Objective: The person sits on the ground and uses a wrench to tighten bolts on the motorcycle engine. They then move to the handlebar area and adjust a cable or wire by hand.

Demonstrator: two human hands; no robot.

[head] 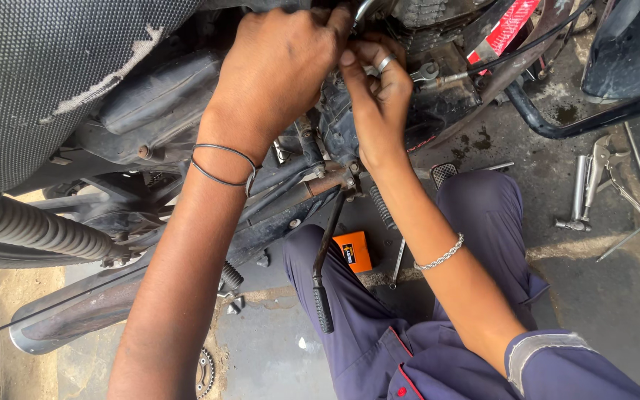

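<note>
Oil-stained concrete floor [616, 296] holds scattered tools [594, 185] beside motorcycle [150, 111].

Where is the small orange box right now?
In the head view the small orange box lies on the ground at lower centre, beside the person's knee, between the black kick lever and a spanner.

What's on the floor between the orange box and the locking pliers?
In the head view, the person's knee in blue trousers fills most of the stretch between the orange box and the locking pliers, with a socket wrench just before the pliers.
</note>
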